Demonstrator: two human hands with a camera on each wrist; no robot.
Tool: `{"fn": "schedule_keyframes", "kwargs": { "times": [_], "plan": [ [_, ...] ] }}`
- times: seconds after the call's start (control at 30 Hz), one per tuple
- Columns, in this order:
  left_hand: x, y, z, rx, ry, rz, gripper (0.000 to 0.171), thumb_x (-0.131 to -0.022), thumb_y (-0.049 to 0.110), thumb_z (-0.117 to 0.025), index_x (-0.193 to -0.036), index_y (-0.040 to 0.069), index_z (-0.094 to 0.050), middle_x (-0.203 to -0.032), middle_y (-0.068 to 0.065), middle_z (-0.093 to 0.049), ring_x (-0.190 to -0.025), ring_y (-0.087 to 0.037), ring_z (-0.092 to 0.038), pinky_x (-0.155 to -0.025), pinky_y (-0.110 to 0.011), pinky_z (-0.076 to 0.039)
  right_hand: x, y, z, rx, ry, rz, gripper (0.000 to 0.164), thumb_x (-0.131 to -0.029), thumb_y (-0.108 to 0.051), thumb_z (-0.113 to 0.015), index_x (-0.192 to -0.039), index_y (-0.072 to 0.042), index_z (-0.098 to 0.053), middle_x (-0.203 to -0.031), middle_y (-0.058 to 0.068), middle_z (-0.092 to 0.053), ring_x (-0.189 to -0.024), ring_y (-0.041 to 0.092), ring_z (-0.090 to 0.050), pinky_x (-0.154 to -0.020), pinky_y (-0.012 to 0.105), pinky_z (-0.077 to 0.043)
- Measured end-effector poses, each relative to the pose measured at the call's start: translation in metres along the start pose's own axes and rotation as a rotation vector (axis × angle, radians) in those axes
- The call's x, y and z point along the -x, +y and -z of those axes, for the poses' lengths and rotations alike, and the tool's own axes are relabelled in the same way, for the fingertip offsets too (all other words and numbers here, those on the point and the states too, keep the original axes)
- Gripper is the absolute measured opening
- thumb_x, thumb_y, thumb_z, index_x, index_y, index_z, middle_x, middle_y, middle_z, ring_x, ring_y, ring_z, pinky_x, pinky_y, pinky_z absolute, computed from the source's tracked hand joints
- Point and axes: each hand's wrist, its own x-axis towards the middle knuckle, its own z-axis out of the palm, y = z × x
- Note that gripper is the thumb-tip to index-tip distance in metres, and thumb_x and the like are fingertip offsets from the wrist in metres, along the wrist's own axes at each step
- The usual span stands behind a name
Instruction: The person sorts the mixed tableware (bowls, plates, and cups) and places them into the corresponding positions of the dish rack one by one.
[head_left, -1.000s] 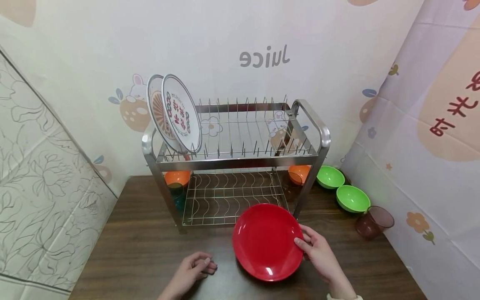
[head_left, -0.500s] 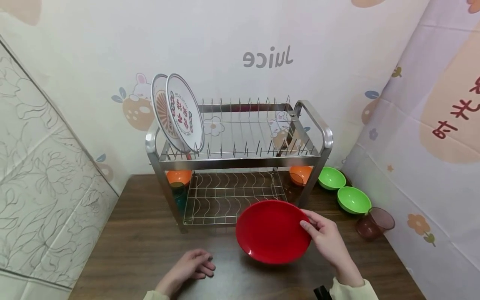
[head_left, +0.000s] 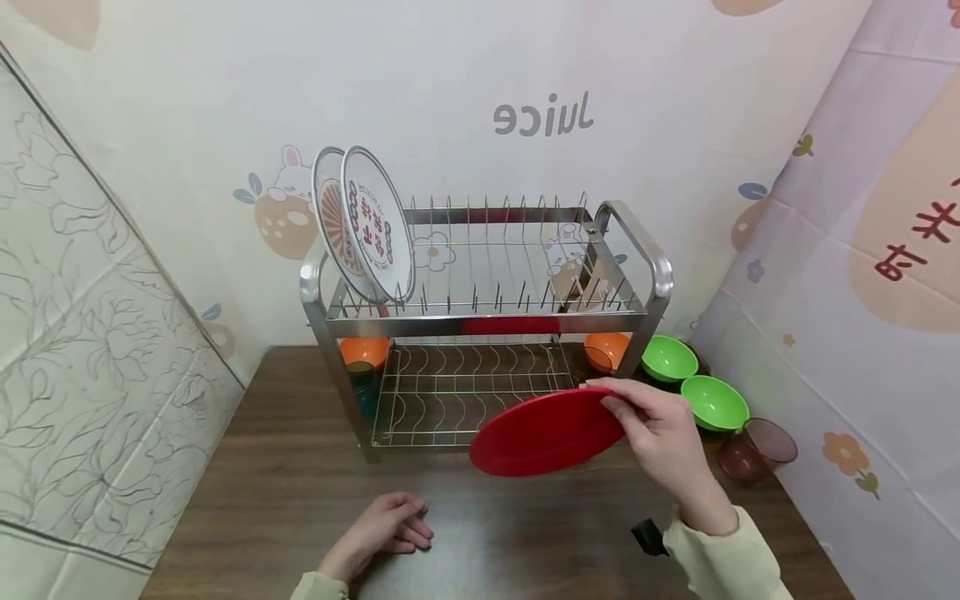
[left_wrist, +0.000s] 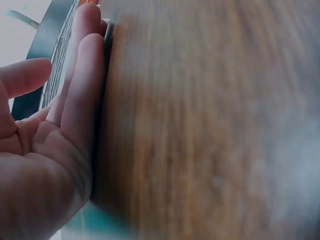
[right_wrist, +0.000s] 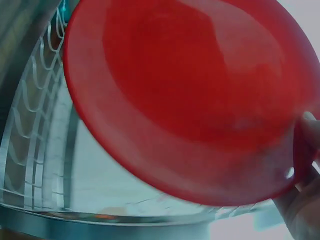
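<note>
A red plate [head_left: 546,433] hangs tilted above the table, in front of the lower tier of a metal dish rack [head_left: 480,325]. My right hand [head_left: 663,437] pinches its right rim, thumb on the near face. In the right wrist view the plate [right_wrist: 190,100] fills most of the picture, with the thumb at its edge. My left hand [head_left: 386,529] rests on the table with relaxed fingers and holds nothing. The left wrist view shows that hand [left_wrist: 60,135] on its side against the wood. Two white printed plates [head_left: 378,225] stand upright at the left of the rack's upper tier.
Two green bowls [head_left: 715,403] and a purplish cup [head_left: 757,450] sit right of the rack. Orange bowls [head_left: 365,352] show behind both rack legs, with a teal cup [head_left: 364,388] at the left. Patterned cloth [head_left: 450,100] covers the walls behind and beside the table [head_left: 247,500].
My right hand has raised the red plate off the table and tipped it from nearly flat to steeply slanted. The left hand has barely moved.
</note>
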Motion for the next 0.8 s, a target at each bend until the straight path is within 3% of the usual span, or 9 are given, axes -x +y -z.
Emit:
{"fn": "schedule_keyframes", "kwargs": {
  "times": [0.2,0.33,0.43,0.63,0.8],
  "plan": [
    [0.0,0.001,-0.001,0.001,-0.001,0.002,0.039,-0.104,0.029,-0.052,-0.115,-0.008,-0.057,-0.087,-0.014,-0.072,-0.077,-0.022,-0.073,-0.062,-0.029,-0.058,-0.027,-0.021,0.003,0.106,0.003,0.275,0.045,-0.074,0.015,-0.076,-0.111,-0.01,-0.075,-0.102,0.002,-0.074,-0.087,0.013,-0.07,-0.081,0.015,-0.052],
    [0.0,0.002,-0.001,0.005,-0.004,0.002,0.039,-0.104,0.03,-0.052,-0.116,-0.008,-0.057,-0.087,-0.015,-0.072,-0.076,-0.021,-0.073,-0.061,-0.027,-0.058,-0.045,-0.035,0.004,0.135,-0.013,0.409,0.018,-0.093,-0.01,-0.069,-0.11,-0.01,-0.075,-0.101,0.002,-0.074,-0.088,0.014,-0.07,-0.084,0.016,-0.051],
    [0.0,0.002,-0.001,0.006,-0.006,0.002,0.04,-0.104,0.03,-0.052,-0.116,-0.008,-0.057,-0.087,-0.015,-0.072,-0.076,-0.021,-0.073,-0.062,-0.028,-0.058,-0.059,-0.047,0.006,0.143,-0.029,0.495,0.023,-0.103,-0.023,-0.057,-0.11,-0.009,-0.075,-0.101,0.002,-0.074,-0.087,0.014,-0.07,-0.082,0.017,-0.052],
    [0.0,0.001,-0.001,0.003,0.004,0.007,0.038,-0.104,0.029,-0.052,-0.114,-0.007,-0.058,-0.085,-0.014,-0.072,-0.075,-0.02,-0.072,-0.061,-0.028,-0.058,-0.085,-0.073,0.013,0.141,-0.037,0.634,0.024,-0.103,-0.019,-0.054,-0.106,-0.006,-0.074,-0.099,0.003,-0.075,-0.086,0.017,-0.072,-0.086,0.02,-0.053],
    [0.0,0.001,-0.002,0.005,0.013,0.003,0.037,-0.104,0.028,-0.051,-0.114,-0.007,-0.058,-0.084,-0.014,-0.072,-0.073,-0.02,-0.072,-0.06,-0.027,-0.057,-0.103,-0.092,0.018,0.032,0.06,0.71,0.022,-0.101,-0.016,-0.058,-0.096,-0.002,-0.075,-0.092,0.006,-0.075,-0.084,0.018,-0.073,-0.085,0.019,-0.053]
  ]
}}
